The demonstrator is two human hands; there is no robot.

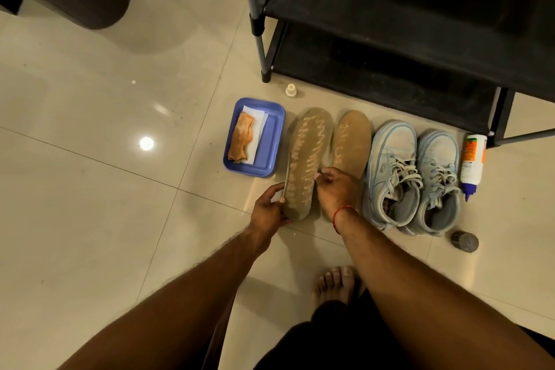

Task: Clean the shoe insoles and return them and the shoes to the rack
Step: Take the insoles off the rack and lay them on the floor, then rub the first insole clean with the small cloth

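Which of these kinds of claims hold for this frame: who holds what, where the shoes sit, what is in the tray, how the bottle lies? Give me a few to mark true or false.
1. The left hand and right hand both hold the insole beside the tray. True.
2. The sneakers sit on the rack's bottom shelf. False: they stand on the floor in front of the rack.
3. An orange cloth lies in the blue tray. True.
4. The bottle stands upright inside the tray. False: it lies on the floor beside the sneakers, on the side away from the tray.
5. Both insoles are inside the sneakers. False: both are out on the floor between tray and sneakers.
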